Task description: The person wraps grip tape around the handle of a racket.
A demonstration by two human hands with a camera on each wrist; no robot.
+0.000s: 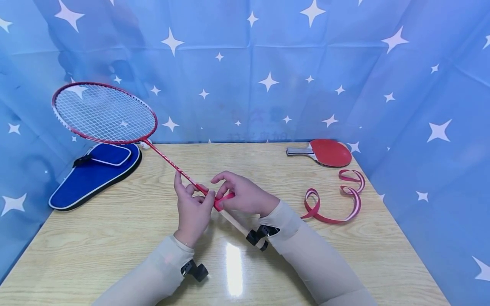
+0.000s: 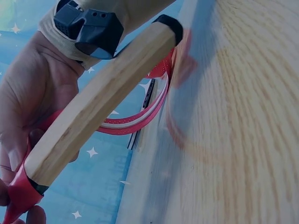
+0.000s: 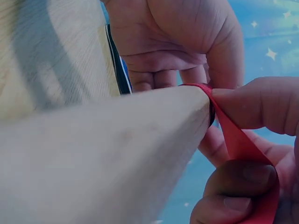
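A red badminton racket [image 1: 166, 159] slants across the head view, its strung head up at the left above the table. My left hand [image 1: 194, 214] grips it where the shaft meets the handle. The handle is bare pale wood [image 2: 103, 98] with a black end. Red grip tape [image 3: 240, 144] passes round the top of the handle. My right hand [image 1: 246, 196] pinches this tape between thumb and fingers, close beside the left hand. The tape's long loose tail [image 1: 354, 208] lies in curls on the table at the right.
A red table tennis bat [image 1: 330, 153] lies at the table's back right. At the left edge is a blue bat case [image 1: 95, 174] with white piping. A blue curtain [image 1: 245, 76] with white stars hangs behind the wooden table [image 1: 126, 238].
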